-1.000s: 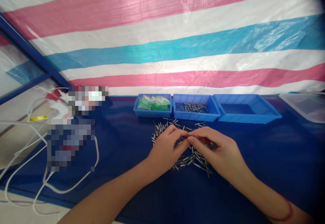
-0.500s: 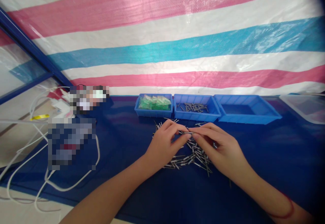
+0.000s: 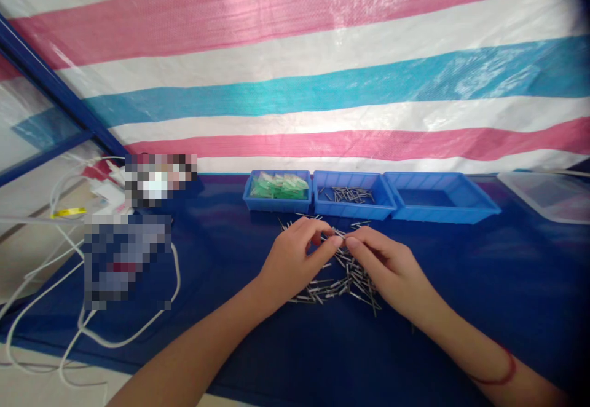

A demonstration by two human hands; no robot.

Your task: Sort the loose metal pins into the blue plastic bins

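Note:
A loose pile of small metal pins [image 3: 338, 284] lies on the dark blue table cover [image 3: 258, 339]. Both hands hover over the pile, fingertips meeting at its far side. My left hand [image 3: 295, 259] is curled with thumb and fingers pinched; my right hand [image 3: 382, 268] is pinched the same way. A thin pin seems to be held between the two sets of fingertips, though it is too small to be sure. A red string circles my right wrist.
Three blue bins stand behind the pile: the left bin [image 3: 277, 190] holds green packets, the middle bin [image 3: 351, 195] holds pins, the right bin [image 3: 440, 197] looks bare inside. A clear tray [image 3: 548, 193] sits far right. White cables [image 3: 115, 333] loop at the left edge.
Both hands have shifted slightly up and away over the pile, fingertips staying together. The view has moved a little.

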